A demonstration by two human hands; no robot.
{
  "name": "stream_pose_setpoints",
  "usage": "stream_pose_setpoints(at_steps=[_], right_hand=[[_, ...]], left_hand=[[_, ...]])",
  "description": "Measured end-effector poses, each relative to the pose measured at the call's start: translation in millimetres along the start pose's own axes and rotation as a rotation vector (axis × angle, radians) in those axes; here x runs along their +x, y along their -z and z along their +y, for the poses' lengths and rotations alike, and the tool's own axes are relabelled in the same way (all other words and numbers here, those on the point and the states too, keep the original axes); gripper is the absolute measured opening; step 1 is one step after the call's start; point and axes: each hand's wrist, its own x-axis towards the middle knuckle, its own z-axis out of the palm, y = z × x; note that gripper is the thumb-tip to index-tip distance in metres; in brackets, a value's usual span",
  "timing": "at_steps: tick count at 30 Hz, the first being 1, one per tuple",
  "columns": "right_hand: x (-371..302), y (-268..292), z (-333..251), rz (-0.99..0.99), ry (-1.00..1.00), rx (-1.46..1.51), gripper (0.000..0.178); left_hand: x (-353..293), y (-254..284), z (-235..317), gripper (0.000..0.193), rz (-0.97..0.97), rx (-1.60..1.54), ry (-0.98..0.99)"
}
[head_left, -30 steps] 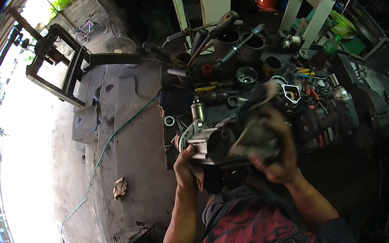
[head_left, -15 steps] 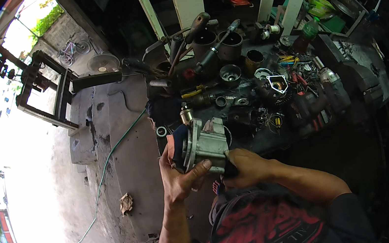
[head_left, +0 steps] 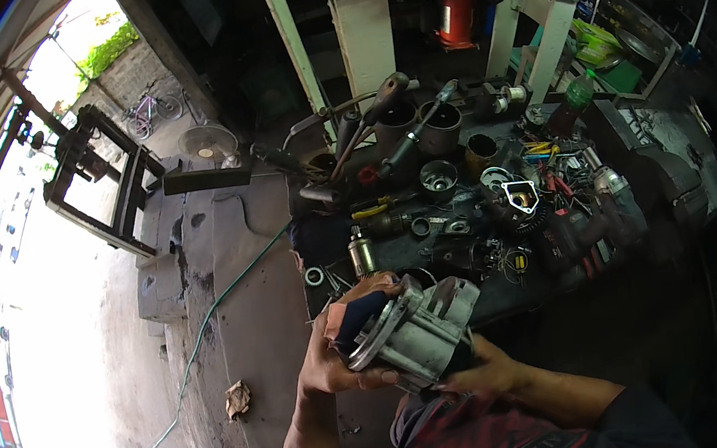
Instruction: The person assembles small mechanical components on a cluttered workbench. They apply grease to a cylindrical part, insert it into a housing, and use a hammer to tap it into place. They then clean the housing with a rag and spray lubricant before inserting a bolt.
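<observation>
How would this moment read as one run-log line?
left hand: holding metal housing and cloth | right hand: at housing's lower right, partly hidden | beyond: metal cylinder, yellow-handled tool

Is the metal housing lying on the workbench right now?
No, the left hand holds the metal housing at its flanged end, with the right hand at the opposite end.

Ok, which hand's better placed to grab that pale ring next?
Probably the left hand: it holds the metal casing but is closer to the pale ring. The right hand is farther right.
</observation>
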Motion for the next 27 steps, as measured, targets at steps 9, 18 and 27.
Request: stream_pose_setpoints(at_steps=[9,18,27], right_hand=[[-11.4,-21.1,4.0,-0.018,-0.580,1.111,0.016],[-36.1,30.4,-42.5,0.797,-0.384,0.965,0.033],[22.0,48.3,-16.8,-0.357,0.017,-1.578,0.025]], left_hand=[[14.4,20.1,-19.2,0.089,-0.332,-0.059,-0.182],[-17.4,20.0,-61.1,0.059,0.508,-0.570,0.102],[-5.7,-13.0,-57.9,0.046,0.453,-0.495,0.545]])
